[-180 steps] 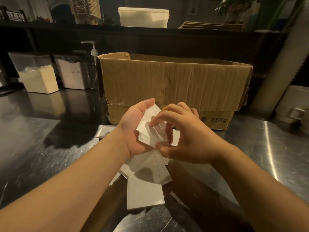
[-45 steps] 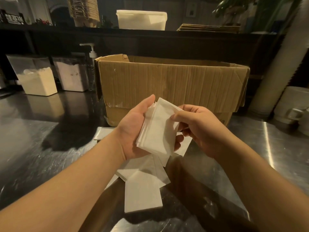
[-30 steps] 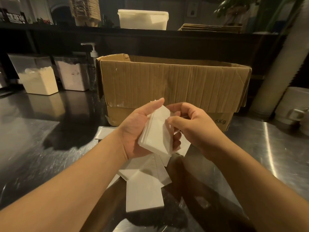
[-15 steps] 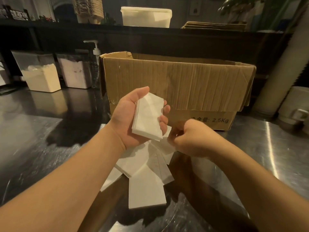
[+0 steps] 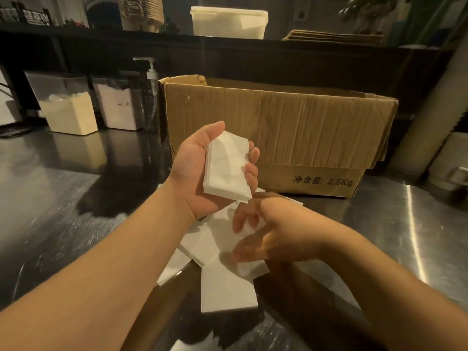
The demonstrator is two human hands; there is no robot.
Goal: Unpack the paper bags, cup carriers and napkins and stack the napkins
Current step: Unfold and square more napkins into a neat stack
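My left hand (image 5: pixel 192 173) is raised in front of the cardboard box (image 5: pixel 291 127), palm up, fingers curled around a small squared stack of white napkins (image 5: pixel 226 168). Below it, more white napkins (image 5: pixel 225 290) lie loose and overlapping on the steel counter (image 5: pixel 50 198). My right hand (image 5: pixel 278 239) hovers low over this loose pile, fingers spread, with fingertips and thumb touching the top sheets. The hand hides part of the pile. The inside of the box is hidden.
Two clear bins of powder (image 5: pixel 68 112) (image 5: pixel 119 107) and a pump bottle (image 5: pixel 152 97) stand at the back left. A white tub (image 5: pixel 228 24) sits on the dark shelf behind. A white mug (image 5: pixel 453 163) stands at the far right.
My right hand left the held stack and dropped to the loose napkins on the counter, where its fingers have opened. My left hand rose slightly with the squared stack.
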